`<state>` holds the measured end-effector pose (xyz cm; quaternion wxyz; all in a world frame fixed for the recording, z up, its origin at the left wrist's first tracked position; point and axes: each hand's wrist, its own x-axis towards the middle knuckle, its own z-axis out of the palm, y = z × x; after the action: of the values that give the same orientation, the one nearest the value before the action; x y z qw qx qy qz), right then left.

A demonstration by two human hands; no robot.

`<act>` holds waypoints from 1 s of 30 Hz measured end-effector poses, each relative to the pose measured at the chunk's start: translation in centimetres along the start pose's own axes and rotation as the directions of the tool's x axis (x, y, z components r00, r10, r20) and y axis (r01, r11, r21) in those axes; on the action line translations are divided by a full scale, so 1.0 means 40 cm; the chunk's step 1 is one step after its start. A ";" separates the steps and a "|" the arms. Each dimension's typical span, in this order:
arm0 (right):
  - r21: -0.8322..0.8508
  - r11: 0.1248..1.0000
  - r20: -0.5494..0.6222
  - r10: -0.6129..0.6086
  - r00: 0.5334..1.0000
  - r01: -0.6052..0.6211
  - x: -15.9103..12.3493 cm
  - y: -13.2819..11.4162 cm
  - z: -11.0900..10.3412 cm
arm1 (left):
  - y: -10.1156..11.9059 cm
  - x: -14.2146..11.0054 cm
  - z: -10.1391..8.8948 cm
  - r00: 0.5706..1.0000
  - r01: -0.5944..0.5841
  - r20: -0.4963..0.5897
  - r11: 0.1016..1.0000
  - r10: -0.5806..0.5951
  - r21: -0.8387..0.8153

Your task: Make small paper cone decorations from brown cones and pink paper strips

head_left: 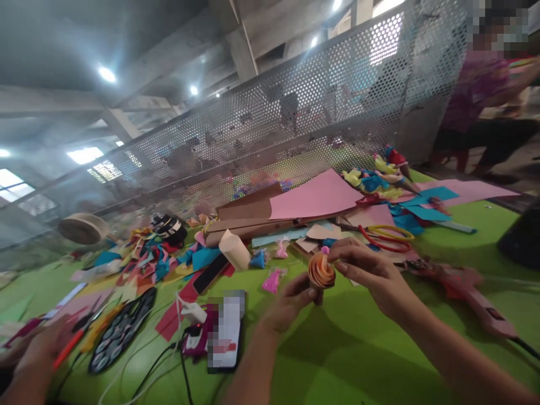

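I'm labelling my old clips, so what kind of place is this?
Probably a shared craft workshop: a glue gun and scissors lie by coloured paper on a green table, under a bare concrete ceiling.

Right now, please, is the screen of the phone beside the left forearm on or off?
On: the phone lies face up, its screen lit pale with a red patch, bright against the dark edge.
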<state>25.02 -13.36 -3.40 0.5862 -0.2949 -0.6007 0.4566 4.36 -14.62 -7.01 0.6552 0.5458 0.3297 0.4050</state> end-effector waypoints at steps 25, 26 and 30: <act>-0.094 0.996 -0.072 -0.006 0.997 -0.001 0.000 0.028 -0.002 | -0.008 -0.001 0.006 1.000 0.010 -0.029 0.998 -0.012 -0.065; -0.093 0.996 -0.075 -0.007 0.997 0.000 0.000 0.027 -0.001 | -0.010 -0.002 0.007 0.999 0.009 -0.036 0.997 -0.012 -0.081; -0.086 0.996 -0.082 0.001 0.997 -0.009 0.001 0.018 0.004 | -0.018 -0.003 0.009 0.998 0.016 -0.059 0.990 -0.024 -0.143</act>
<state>24.74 -13.07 -4.01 0.5959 -0.3401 -0.5946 0.4191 4.73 -14.96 -7.66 0.6862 0.4817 0.3253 0.4374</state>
